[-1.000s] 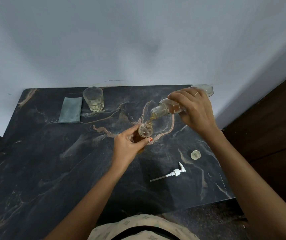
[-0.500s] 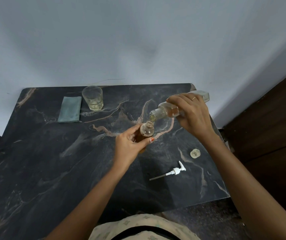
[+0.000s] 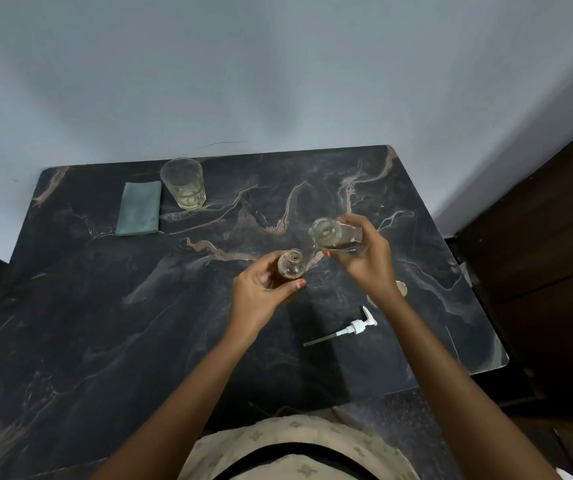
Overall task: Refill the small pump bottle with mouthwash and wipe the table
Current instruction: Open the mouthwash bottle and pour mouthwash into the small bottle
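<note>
My left hand (image 3: 261, 296) grips the small clear pump bottle (image 3: 291, 266), upright on the dark marble table (image 3: 105, 323), its neck uncapped and amber liquid inside. My right hand (image 3: 364, 261) holds the larger clear mouthwash bottle (image 3: 333, 235) nearly upright just right of the small one, its open mouth facing up and a little liquid at its bottom. The white pump head (image 3: 351, 328) with its tube lies on the table to the right of my left wrist. A folded grey-green cloth (image 3: 139, 208) lies at the back left.
A drinking glass (image 3: 183, 183) with a little pale liquid stands beside the cloth at the back. A small round clear cap (image 3: 402, 288) peeks out behind my right wrist. A pale wall borders the table's far edge, and dark wooden furniture (image 3: 548, 254) stands at the right.
My right hand has swung the mouthwash bottle from a tilted pouring position over the small bottle back to nearly upright and lowered it to the right. The left hand kept its hold.
</note>
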A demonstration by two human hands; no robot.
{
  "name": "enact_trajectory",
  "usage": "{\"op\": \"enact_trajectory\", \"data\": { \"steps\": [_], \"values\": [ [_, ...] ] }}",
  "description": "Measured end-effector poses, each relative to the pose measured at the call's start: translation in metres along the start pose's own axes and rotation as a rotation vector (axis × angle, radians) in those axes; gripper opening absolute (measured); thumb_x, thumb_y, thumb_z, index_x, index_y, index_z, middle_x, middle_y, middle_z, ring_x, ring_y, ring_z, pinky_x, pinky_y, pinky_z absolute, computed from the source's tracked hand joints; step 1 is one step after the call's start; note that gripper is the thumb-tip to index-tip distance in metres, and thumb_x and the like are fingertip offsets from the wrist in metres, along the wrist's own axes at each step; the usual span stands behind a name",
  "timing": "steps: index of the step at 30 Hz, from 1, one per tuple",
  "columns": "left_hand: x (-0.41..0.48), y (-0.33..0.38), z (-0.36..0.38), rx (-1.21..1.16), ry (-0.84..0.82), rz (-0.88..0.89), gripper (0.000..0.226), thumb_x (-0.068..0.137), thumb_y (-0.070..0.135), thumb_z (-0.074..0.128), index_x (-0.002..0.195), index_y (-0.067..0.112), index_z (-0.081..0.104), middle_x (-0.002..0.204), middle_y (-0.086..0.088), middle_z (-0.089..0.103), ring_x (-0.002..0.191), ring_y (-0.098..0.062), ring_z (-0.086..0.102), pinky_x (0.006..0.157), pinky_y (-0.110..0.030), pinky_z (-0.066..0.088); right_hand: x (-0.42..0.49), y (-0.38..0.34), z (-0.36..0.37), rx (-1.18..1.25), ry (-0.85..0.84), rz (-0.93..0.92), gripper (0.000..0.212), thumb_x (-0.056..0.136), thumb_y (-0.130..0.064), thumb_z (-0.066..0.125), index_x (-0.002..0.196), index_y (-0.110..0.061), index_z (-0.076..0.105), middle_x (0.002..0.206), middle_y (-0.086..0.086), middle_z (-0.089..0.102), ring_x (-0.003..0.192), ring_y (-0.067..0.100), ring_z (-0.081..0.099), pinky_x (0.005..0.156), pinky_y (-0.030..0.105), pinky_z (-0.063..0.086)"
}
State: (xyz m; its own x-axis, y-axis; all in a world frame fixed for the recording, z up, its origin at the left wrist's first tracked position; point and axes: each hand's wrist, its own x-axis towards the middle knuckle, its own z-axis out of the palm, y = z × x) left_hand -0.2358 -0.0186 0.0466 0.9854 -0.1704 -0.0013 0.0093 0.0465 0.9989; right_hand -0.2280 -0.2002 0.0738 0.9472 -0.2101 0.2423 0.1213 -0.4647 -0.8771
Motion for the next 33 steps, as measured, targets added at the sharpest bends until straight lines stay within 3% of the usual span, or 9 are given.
{"op": "enact_trajectory", "data": {
  "steps": [4,6,10,18,22,25,33],
  "values": [
    [-0.004,-0.015,-0.004,0.031,-0.015,-0.044,0.053,0.063,-0.004,0.076,0.095,0.035,0.062,0.094,0.014,0.07,0.096,-0.006,0.065,0.085,-0.02,0.051,-0.01,0.02,0.0,0.218,-0.015,0.221,0.061,0.058,0.011,0.078,0.095,-0.031,0.054,0.097,0.001,0.063,0.086,0.002,0.064,0.071,0.024,0.056],
    [-0.005,-0.023,-0.006,0.039,-0.012,-0.072,0.054,0.063,-0.005,0.076,0.095,0.035,0.061,0.098,0.011,0.068,0.097,-0.005,0.065,0.088,-0.023,0.051,-0.015,0.028,-0.001,0.266,-0.04,0.268,0.061,0.058,0.013,0.076,0.095,-0.029,0.054,0.094,-0.004,0.063,0.08,-0.003,0.065,0.06,0.013,0.052],
    [-0.006,-0.04,-0.008,0.064,-0.026,-0.138,0.052,0.063,-0.005,0.076,0.1,0.028,0.059,0.104,0.0,0.068,0.099,-0.01,0.065,0.091,-0.029,0.051,-0.022,0.044,-0.003,0.283,-0.084,0.363,0.057,0.058,0.01,0.078,0.095,-0.026,0.053,0.093,-0.004,0.064,0.082,0.003,0.065,0.069,0.015,0.053],
    [-0.008,-0.063,-0.01,0.122,-0.035,-0.182,0.054,0.063,-0.005,0.077,0.097,0.033,0.059,0.101,0.007,0.067,0.095,-0.002,0.064,0.081,-0.012,0.048,-0.038,0.063,0.003,0.287,-0.055,0.418,0.06,0.057,0.017,0.075,0.103,-0.01,0.049,0.092,-0.002,0.062,0.079,-0.001,0.063,0.071,0.013,0.051],
    [-0.008,-0.068,-0.009,0.113,-0.038,-0.185,0.054,0.063,-0.007,0.075,0.096,0.031,0.058,0.099,0.008,0.066,0.092,0.001,0.064,0.079,-0.009,0.047,-0.041,0.065,0.004,0.3,-0.037,0.429,0.06,0.059,0.018,0.073,0.103,-0.013,0.048,0.092,-0.003,0.062,0.082,0.003,0.064,0.07,0.013,0.051],
    [-0.007,-0.071,-0.009,0.11,-0.052,-0.191,0.053,0.064,-0.008,0.075,0.098,0.03,0.058,0.1,0.008,0.066,0.093,0.001,0.064,0.079,-0.009,0.047,-0.042,0.067,0.005,0.314,-0.051,0.424,0.062,0.061,0.018,0.071,0.107,-0.013,0.044,0.097,-0.005,0.059,0.083,-0.005,0.063,0.07,0.01,0.049],
    [-0.005,-0.074,-0.006,0.154,-0.077,-0.176,0.051,0.065,-0.004,0.075,0.098,0.031,0.055,0.103,0.002,0.065,0.095,-0.001,0.062,0.083,-0.011,0.047,-0.045,0.074,0.005,0.329,-0.077,0.476,0.065,0.065,0.009,0.074,0.108,-0.03,0.042,0.11,-0.002,0.056,0.098,0.005,0.057,0.077,0.011,0.049]
  ]
}}
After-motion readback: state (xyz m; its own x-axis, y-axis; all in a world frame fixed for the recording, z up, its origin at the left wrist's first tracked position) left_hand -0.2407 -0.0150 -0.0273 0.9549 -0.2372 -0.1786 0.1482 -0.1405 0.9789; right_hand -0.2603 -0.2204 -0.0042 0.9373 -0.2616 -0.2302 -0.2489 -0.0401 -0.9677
